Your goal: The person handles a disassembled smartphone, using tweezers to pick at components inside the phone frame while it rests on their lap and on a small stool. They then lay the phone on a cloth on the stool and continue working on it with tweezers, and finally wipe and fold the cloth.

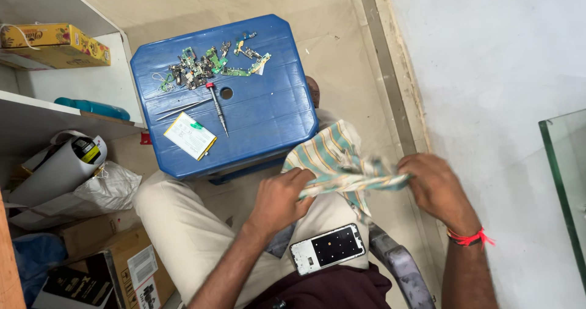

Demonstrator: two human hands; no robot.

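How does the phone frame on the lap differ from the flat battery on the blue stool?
The phone frame is dark with a white rim and lies on the person's lap; the battery is white with a yellow edge and lies on the blue stool. The frame looks larger. Both are flat rectangles, and neither hand touches them.

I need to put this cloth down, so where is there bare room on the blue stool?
The blue stool is bare across its right half, right of the screwdriver, and along the near edge right of the flat battery. The far left is crowded with circuit boards; tweezers lie below them.
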